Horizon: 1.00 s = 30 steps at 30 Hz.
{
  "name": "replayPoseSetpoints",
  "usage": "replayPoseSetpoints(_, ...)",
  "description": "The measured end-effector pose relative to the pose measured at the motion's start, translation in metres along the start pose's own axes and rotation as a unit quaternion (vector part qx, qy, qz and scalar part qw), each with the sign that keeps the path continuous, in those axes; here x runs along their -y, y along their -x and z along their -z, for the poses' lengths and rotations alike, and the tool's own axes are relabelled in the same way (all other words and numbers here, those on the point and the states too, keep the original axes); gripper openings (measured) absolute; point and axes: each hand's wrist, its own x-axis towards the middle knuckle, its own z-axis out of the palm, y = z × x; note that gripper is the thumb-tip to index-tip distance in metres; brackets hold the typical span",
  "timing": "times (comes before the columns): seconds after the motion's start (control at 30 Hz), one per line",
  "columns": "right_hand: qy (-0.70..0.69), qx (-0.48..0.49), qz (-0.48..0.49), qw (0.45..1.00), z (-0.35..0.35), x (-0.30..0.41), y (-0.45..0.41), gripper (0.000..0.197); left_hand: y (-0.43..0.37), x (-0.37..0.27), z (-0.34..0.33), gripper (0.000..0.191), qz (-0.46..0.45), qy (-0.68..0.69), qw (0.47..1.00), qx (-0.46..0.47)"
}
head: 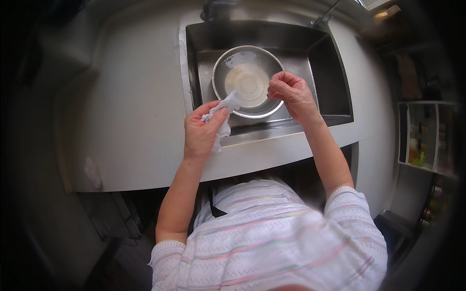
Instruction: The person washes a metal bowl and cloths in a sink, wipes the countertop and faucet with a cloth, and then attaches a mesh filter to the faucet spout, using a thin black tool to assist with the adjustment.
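A crumpled white cloth or wet tissue [227, 109] is pinched between the thumb and fingers of my left hand [202, 127], above the sink's front edge. My right hand [291, 92] hovers by the right rim of a round metal basin [271, 103], its thumb and fingertips drawn together. Nothing shows between those fingers, though their tips are partly hidden. The basin stands inside a rectangular stainless-steel sink [298, 69] and holds clear water [245, 82]. Part of the cloth overlaps the basin's near left rim in view.
A pale countertop [138, 91] extends left of the sink, with a crumpled white piece [93, 171] near its front edge. Behind the sink's right corner stands a slim metal tap [321, 21]; a dark fitting [209, 12] is at the back left. Shelves [422, 136] with small items stand right.
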Motion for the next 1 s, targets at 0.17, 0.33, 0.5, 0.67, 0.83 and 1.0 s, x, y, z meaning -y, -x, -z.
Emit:
replayPoseSetpoints(0.17, -0.035, 0.003, -0.009, 0.999, 0.017, 0.0, 0.005, 0.01, -0.004, -0.007, -0.004, 0.036, 0.058, 0.046, 0.991, 0.114)
replayPoseSetpoints(0.33, -0.184, 0.213, -0.081, 0.956, 0.011, -0.021, 0.006, 0.007, -0.01, -0.009, -0.015, 0.042, 0.076, 0.057, 0.972, 0.214)
replayPoseSetpoints(0.5, -0.085, 0.099, -0.068, 0.989, 0.012, -0.017, 0.009, 0.011, -0.027, 0.021, 0.006, 0.036, 0.097, -0.068, 0.982, 0.146)
replayPoseSetpoints(0.67, 0.455, 0.155, 0.203, 0.853, -0.036, -0.013, 0.028, 0.009, -0.033, 0.028, -0.005, 0.036, 0.257, 0.179, 0.945, 0.094)
replayPoseSetpoints(0.83, 0.572, 0.25, 0.262, 0.736, -0.033, -0.017, 0.036, 0.008, -0.046, 0.03, -0.012, 0.035, 0.19, 0.18, 0.963, 0.062)
replayPoseSetpoints(1.0, 0.482, 0.221, 0.255, 0.809, -0.01, 0.006, 0.037, 0.008, -0.063, 0.012, 0.006, 0.039, 0.127, 0.068, 0.989, 0.034)
